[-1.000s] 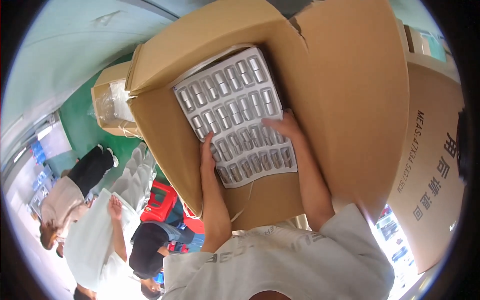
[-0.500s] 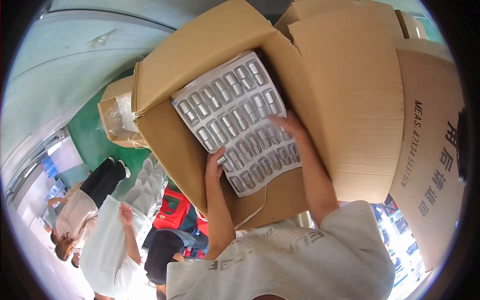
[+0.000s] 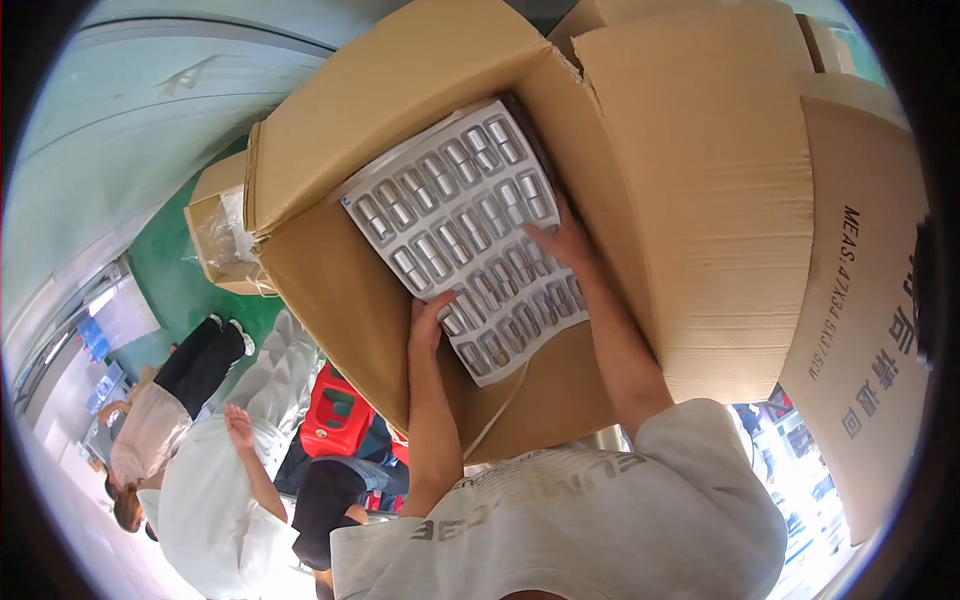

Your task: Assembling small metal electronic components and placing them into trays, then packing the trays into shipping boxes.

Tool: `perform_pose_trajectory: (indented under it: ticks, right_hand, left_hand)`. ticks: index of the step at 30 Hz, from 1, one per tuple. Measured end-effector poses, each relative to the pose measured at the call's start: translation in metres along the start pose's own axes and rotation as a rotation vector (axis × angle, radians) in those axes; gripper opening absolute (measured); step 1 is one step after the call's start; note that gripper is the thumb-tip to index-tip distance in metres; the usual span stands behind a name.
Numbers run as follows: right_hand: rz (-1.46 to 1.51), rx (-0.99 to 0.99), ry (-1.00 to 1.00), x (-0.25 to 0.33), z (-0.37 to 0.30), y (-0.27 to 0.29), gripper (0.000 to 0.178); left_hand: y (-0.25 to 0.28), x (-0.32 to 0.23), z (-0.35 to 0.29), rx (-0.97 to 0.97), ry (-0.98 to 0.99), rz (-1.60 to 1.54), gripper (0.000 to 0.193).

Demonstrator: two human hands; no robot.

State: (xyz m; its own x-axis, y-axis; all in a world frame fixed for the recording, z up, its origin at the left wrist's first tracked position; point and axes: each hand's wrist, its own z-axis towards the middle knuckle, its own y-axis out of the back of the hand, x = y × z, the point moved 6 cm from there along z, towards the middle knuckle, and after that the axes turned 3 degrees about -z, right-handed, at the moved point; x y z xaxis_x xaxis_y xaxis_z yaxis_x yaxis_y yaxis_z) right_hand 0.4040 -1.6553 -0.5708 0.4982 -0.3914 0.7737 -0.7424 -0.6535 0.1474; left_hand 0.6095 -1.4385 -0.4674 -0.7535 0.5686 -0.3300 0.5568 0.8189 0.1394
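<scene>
A grey plastic blister tray (image 3: 452,202) lies tilted inside an open cardboard box (image 3: 325,265). Its rows of pockets hold short shiny metal cylinders (image 3: 375,216). My left hand (image 3: 427,322) grips the tray's left edge towards the near end, thumb on top and fingers out of sight beneath or beside it. On the opposite edge my right hand (image 3: 568,243) holds the tray, its thumb reaching over the pockets. What lies under the tray is hidden. A pale strap or strip (image 3: 497,413) hangs down the box's near inner wall.
Tall cardboard flaps and another large carton (image 3: 850,270) stand to the right. A smaller box with clear plastic (image 3: 222,235) sits on the green floor at left. Other people (image 3: 205,500) and a red plastic stool-like object (image 3: 335,412) are at lower left.
The tray and both hands have shifted slightly within the box, the right hand a little leftward. Both hands keep hold. At lower left, another person's hand has moved slightly left.
</scene>
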Motion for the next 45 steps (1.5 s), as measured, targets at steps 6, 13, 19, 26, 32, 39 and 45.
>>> perform_pose_trajectory:
  ticks: [6, 13, 19, 26, 32, 39, 45]
  right_hand:
    - [-0.606, -0.168, -0.334, 0.070, -0.025, -0.033, 0.087]
    - [-0.824, -0.201, -0.064, 0.116, -0.010, -0.064, 0.086]
    - [-0.354, -0.125, -0.047, 0.030, 0.021, -0.033, 0.081]
    - [0.074, 0.018, -0.341, -0.009, 0.011, -0.035, 0.092]
    - [0.106, 0.081, -0.337, 0.022, 0.012, -0.038, 0.101]
    - [-0.022, 0.014, -0.310, 0.035, 0.000, -0.050, 0.091]
    - [0.100, 0.118, -0.247, 0.066, -0.009, -0.061, 0.077]
  left_hand:
    - [0.045, -0.003, 0.034, 0.128, 0.103, -0.077, 0.059]
    - [0.081, -0.015, 0.048, 0.190, 0.165, -0.144, 0.061]
    - [0.066, -0.010, 0.054, 0.204, 0.156, -0.109, 0.061]
    - [0.060, 0.012, 0.063, 0.146, 0.076, -0.112, 0.059]
    - [0.068, 0.022, 0.081, 0.216, 0.046, -0.157, 0.062]
    - [0.070, 0.011, 0.064, 0.141, 0.033, -0.147, 0.062]
    - [0.068, -0.009, 0.044, 0.111, -0.065, -0.020, 0.051]
